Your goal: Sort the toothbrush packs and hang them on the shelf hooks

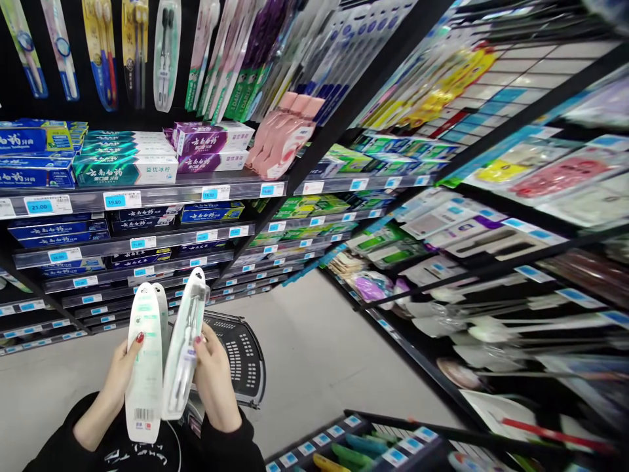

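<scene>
My left hand grips a white toothbrush pack, its printed back and barcode facing me. The top of a further pale pack shows just behind it; which hand holds that one I cannot tell. In my right hand is a second toothbrush pack with a clear front, the brushes visible inside and the pack leaning slightly right. My right thumb presses on its front. The two packs are side by side, their lower edges touching or nearly so.
Toothpaste boxes line the shelf ahead, below hanging toothbrush packs. A black basket is beyond my right hand. Racks of packaged utensils run along the right side. Grey floor lies between the shelves. A low display stands at the bottom.
</scene>
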{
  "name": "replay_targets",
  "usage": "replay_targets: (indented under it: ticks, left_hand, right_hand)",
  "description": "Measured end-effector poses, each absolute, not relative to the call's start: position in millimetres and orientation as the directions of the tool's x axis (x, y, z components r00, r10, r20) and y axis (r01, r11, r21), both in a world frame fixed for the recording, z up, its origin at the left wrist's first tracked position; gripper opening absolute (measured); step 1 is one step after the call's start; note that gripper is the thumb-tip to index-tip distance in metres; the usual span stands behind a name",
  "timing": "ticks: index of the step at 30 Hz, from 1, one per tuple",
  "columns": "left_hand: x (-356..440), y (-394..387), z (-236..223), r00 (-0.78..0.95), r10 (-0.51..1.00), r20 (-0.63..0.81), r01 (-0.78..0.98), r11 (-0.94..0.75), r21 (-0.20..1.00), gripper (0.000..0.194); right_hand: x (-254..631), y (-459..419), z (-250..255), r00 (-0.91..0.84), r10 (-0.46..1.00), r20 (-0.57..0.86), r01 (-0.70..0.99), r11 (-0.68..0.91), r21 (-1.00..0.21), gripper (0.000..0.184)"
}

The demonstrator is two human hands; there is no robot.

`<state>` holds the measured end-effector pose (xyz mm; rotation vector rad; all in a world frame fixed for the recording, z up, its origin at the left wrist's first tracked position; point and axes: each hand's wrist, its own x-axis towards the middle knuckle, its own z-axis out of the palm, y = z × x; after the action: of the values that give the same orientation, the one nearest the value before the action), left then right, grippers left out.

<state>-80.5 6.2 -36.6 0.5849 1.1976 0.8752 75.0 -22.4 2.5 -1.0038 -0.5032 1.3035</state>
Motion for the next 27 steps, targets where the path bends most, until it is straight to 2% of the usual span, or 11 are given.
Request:
replay_targets:
  ticks: [2, 5, 8, 10, 14, 17, 18, 20, 23, 25, 27]
  left_hand:
    - [-80, 7, -35, 0.113, 0.816, -0.567, -0.262, 0.575, 0.775, 0.035]
    - [-79, 7, -33, 0.117, 0.805, -0.581, -0.285, 0.588, 0.757, 0.033]
    - [-80, 8, -30, 0.137, 0.779, -0.612, -0.29, 0.623, 0.727, 0.035]
    - [-80, 9, -29, 0.143, 0.76, -0.634, -0.286, 0.645, 0.709, 0.036]
    - [-80, 11, -29, 0.143, 0.757, -0.638, -0.286, 0.648, 0.706, 0.037]
    - [-81, 11, -31, 0.14, 0.757, -0.638, -0.286, 0.648, 0.706, 0.037]
    - [-81, 11, -31, 0.14, 0.754, -0.641, -0.285, 0.651, 0.704, 0.037]
    - [-82, 11, -32, 0.131, 0.752, -0.646, -0.283, 0.653, 0.702, 0.037]
    - [-83, 10, -30, 0.11, 0.759, -0.642, -0.284, 0.643, 0.711, 0.036]
    - [-83, 9, -28, 0.106, 0.767, -0.632, -0.298, 0.631, 0.716, 0.035]
    - [-83, 8, -27, 0.1, 0.769, -0.632, -0.323, 0.626, 0.71, 0.035]
  right_hand:
    - [81, -21, -4, 0.065, 0.961, -0.268, -0.79, -0.115, -0.603, 0.02]
    - [86, -22, -22, -0.116, 0.976, -0.184, -0.962, -0.157, -0.224, 0.014]
    - [88, -25, -37, -0.068, 0.997, -0.037, -0.997, -0.067, 0.035, 0.017]
    - [88, -26, -42, -0.016, 0.999, 0.029, -0.996, -0.018, 0.092, 0.019]
    - [91, -22, -36, 0.016, 0.998, 0.057, -1.0, 0.015, 0.021, 0.019]
    - [94, -18, -25, 0.022, 0.999, 0.036, -0.999, 0.023, -0.024, 0.008]
    - [95, -18, -20, 0.035, 0.999, -0.003, -0.995, 0.034, -0.094, 0.004]
    - [97, -21, -13, 0.134, 0.98, -0.147, -0.923, 0.069, -0.379, 0.005]
    - [103, -27, -8, 0.447, 0.864, -0.23, -0.501, 0.029, -0.865, 0.017]
    - [109, -31, -8, 0.563, 0.816, -0.133, -0.188, -0.03, -0.982, 0.024]
    - [113, -34, -9, 0.604, 0.796, -0.043, 0.051, -0.093, -0.994, 0.026]
